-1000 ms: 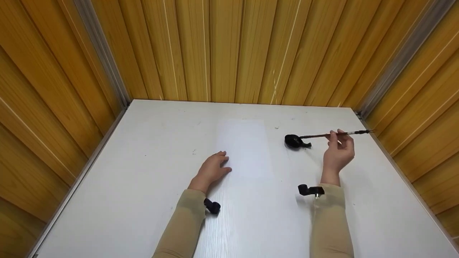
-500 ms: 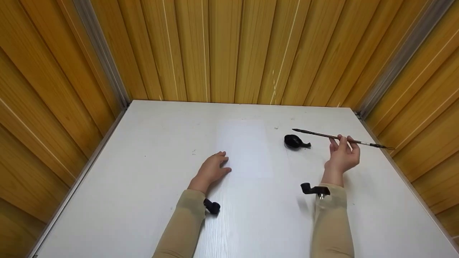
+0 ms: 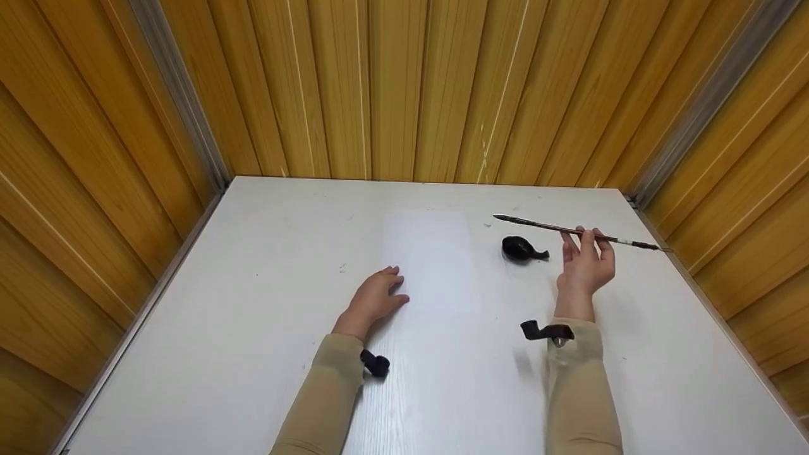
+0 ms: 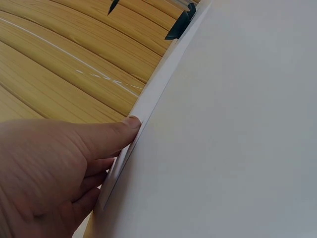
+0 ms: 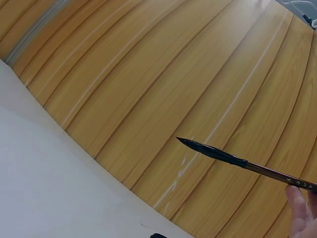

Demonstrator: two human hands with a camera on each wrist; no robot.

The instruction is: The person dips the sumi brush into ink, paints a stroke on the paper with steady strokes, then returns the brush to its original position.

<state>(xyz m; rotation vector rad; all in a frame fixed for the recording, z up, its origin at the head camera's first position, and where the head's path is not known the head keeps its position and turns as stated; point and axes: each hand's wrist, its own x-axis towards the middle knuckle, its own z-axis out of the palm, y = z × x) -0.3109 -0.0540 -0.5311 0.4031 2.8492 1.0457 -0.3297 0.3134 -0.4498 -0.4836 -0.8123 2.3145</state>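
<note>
The right hand (image 3: pixel 584 265) pinches a long thin brush (image 3: pixel 578 232) between its raised fingertips, holding it in the air above the white table (image 3: pixel 253 328). The brush lies nearly level, its dark pointed tip (image 5: pixel 198 147) aimed toward the middle of the table and its pale far end reaching out toward the table's right edge. The tip hangs just beyond a small black ink dish (image 3: pixel 522 249), above it and not touching it. The dish sits on the table just beside the right hand, on its inner side.

The left hand (image 3: pixel 374 299) rests flat on the table, well apart from the dish, with its fingers straight and pressing on the near left edge of a white sheet of paper (image 3: pixel 433 265). In the left wrist view the thumb (image 4: pixel 106 136) lies along the paper's edge. The paper stretches between the left hand and the dish, pale against the table.

Both forearms wear beige sleeves (image 3: pixel 325 392), each with a small black camera mount at the wrist. Wooden panel walls (image 3: pixel 404 88) close in the table on three sides.
</note>
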